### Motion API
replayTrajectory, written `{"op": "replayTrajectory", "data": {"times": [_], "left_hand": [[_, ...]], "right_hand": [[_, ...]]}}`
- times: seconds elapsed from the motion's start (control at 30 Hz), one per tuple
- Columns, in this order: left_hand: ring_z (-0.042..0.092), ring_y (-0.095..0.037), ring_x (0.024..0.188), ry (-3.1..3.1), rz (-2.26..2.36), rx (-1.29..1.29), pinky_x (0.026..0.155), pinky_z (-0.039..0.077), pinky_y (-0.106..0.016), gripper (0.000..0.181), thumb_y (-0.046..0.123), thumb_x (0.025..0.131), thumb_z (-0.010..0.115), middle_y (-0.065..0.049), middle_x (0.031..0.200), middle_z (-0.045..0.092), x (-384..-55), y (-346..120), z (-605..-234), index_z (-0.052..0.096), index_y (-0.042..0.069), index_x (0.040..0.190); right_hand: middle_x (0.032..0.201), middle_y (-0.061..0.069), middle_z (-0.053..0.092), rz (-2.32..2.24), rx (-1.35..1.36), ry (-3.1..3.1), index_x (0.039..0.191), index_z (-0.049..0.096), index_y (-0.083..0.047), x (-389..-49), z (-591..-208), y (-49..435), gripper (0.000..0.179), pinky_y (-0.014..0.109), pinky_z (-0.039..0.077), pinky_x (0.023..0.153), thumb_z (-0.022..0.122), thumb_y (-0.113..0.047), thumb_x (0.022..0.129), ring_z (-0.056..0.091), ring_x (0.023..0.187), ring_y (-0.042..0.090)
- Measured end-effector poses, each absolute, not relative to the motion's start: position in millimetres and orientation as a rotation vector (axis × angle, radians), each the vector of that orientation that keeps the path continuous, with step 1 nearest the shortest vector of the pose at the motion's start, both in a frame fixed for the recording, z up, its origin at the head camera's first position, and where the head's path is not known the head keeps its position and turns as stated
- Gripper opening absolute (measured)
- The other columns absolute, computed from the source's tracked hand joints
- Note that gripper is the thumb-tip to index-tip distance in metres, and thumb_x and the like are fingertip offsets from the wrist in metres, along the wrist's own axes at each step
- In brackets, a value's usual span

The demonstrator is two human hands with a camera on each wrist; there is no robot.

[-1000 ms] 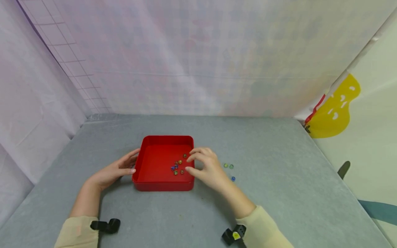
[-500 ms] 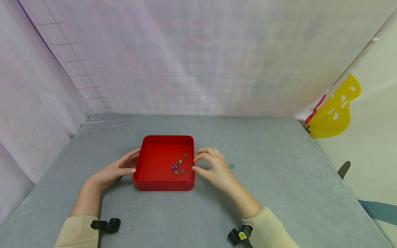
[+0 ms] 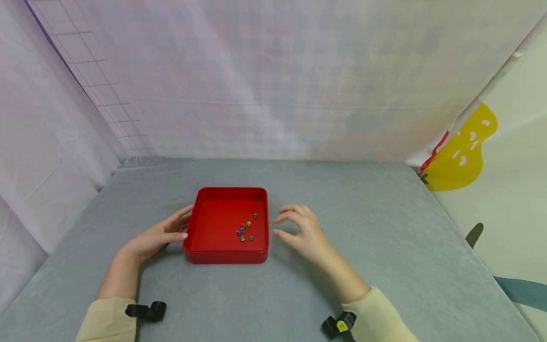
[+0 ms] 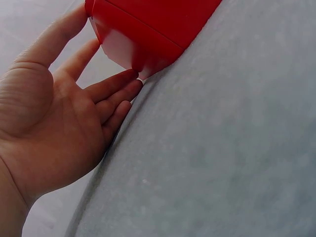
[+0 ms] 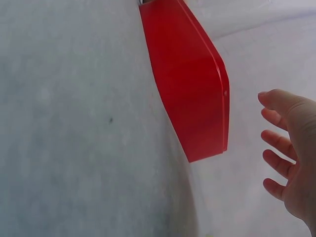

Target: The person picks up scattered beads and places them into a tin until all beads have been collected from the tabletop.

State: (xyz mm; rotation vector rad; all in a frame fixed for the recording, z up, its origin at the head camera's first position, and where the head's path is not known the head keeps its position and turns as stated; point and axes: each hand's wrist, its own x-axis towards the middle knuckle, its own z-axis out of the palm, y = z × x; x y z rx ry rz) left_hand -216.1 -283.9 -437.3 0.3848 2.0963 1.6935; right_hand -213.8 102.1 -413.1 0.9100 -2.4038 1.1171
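Inside the red tray (image 3: pixel 225 256), which the left hand (image 3: pixel 159 233) touches, lie marbles (image 3: pixel 243 230).

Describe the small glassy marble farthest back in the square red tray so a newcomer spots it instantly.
On the grey tabletop sits a square red tray. In its right half lies a group of small glassy marbles. The target marble lies apart, farther back than the rest.

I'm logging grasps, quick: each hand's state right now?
Left hand: open, touching the side of the square red tray.
Right hand: open, apart from the tray, holding nothing visible.
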Motion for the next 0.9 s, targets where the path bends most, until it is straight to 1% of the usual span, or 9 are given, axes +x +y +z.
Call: {"op": "replayTrajectory", "data": {"times": [0.13,0.4,0.7,0.9], "left_hand": [[0.013,-0.042,0.140,2.103,1.690,0.387,0.103,0.024,-0.063,0.075,0.018,0.094,0.060,-0.020,0.156,0.014,-216.4,-284.3,-437.9,0.016,0.016,0.154],[0.012,-0.042,0.140,2.104,1.689,0.392,0.104,0.023,-0.063,0.075,0.018,0.094,0.060,-0.020,0.156,0.013,-216.4,-284.5,-438.3,0.015,0.015,0.155],[0.013,-0.042,0.140,2.107,1.686,0.388,0.104,0.023,-0.062,0.074,0.018,0.095,0.059,-0.020,0.156,0.014,-217.0,-284.4,-438.7,0.016,0.015,0.154],[0.013,-0.042,0.140,2.094,1.689,0.394,0.104,0.023,-0.062,0.074,0.018,0.095,0.059,-0.020,0.156,0.014,-216.5,-285.4,-439.1,0.015,0.016,0.155]], "right_hand": [[0.110,0.001,0.062,1.115,0.906,-2.395,0.094,0.070,-0.010,-214.0,-414.1,107.6,0.021,0.044,0.036,0.092,0.082,-0.012,0.076,0.051,0.105,0.021],[0.108,0.002,0.063,1.103,0.899,-2.348,0.093,0.071,-0.010,-217.3,-414.7,118.9,0.022,0.042,0.039,0.088,0.082,-0.010,0.074,0.052,0.102,0.023],[0.106,0.004,0.064,1.079,0.878,-2.336,0.091,0.071,-0.011,-217.7,-417.8,132.7,0.023,0.043,0.037,0.089,0.083,-0.008,0.072,0.052,0.102,0.025],[0.107,0.005,0.064,1.081,0.861,-2.345,0.091,0.070,-0.010,-217.7,-419.2,141.8,0.023,0.044,0.036,0.090,0.083,-0.008,0.072,0.052,0.103,0.026]]}}
